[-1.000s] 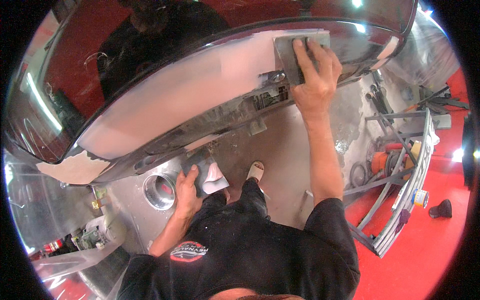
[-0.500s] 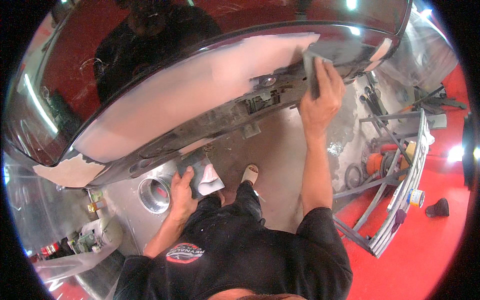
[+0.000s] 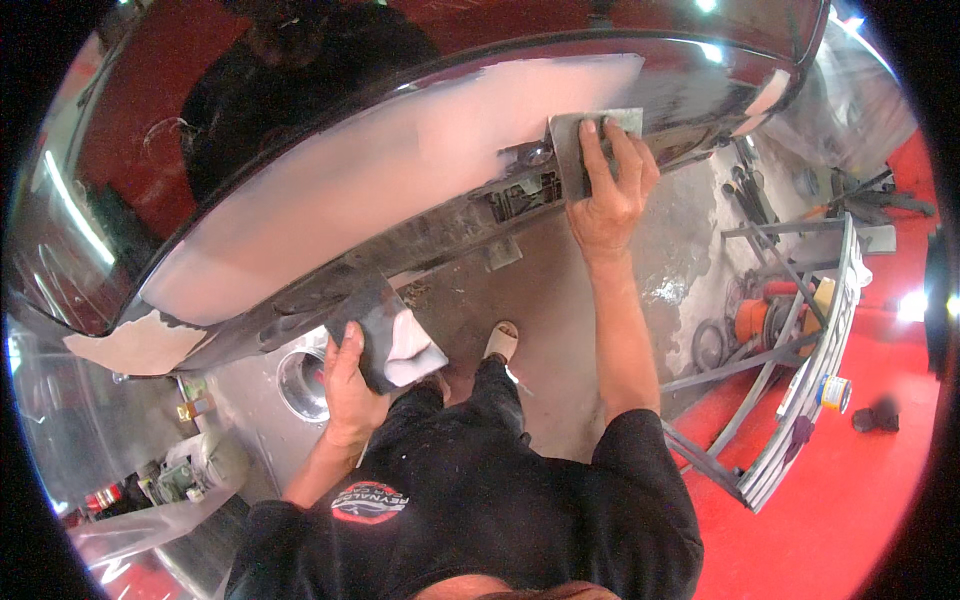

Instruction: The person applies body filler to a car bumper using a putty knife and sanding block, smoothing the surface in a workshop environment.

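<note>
Grey flat rectangular spreader (image 3: 570, 155), pinched in the right hand (image 3: 610, 197), is swinging left to the lower right edge of the pale-pink patch (image 3: 360, 185) on the dark car bumper (image 3: 690, 95); the left hand (image 3: 352, 392), clasping a dark plate (image 3: 373, 320), is raising pink putty (image 3: 407, 342) nearer it

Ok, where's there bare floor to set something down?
Two patches look free: grey floor between the sandal and metal frame, partly behind the right forearm, and red floor right of the frame, below the dark object. Crowded: inside the frame, and left beside the round silver object and machinery.
</note>
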{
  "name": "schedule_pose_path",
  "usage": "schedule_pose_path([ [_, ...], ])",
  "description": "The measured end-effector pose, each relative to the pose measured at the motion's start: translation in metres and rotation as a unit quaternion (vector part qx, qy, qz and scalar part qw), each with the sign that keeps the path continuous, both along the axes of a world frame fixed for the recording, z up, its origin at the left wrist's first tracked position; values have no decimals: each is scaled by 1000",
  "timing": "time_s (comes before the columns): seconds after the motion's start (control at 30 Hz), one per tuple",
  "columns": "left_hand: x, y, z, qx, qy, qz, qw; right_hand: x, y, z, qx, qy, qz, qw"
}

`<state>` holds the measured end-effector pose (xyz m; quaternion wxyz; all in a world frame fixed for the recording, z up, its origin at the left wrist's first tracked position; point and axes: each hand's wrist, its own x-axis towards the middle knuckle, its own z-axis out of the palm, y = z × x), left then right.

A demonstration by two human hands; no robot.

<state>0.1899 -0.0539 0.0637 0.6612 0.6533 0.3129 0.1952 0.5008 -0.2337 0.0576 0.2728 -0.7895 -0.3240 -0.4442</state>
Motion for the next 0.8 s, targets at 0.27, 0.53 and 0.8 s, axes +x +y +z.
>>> schedule_pose_path([
  [0.27, 57, -21, 36, -92, -30, -24, 995, -92, -47, 44, -79, 184, 109, 974],
  [0.53, 102, -71, 26, 24, -87, -145, 985, -155, -75, 40, -213, 282, 199, 914],
  [0.8, 124, -100, 17, -229, -99, -10, 968, -163, -107, 54, -112, 287, 254, 917],
])
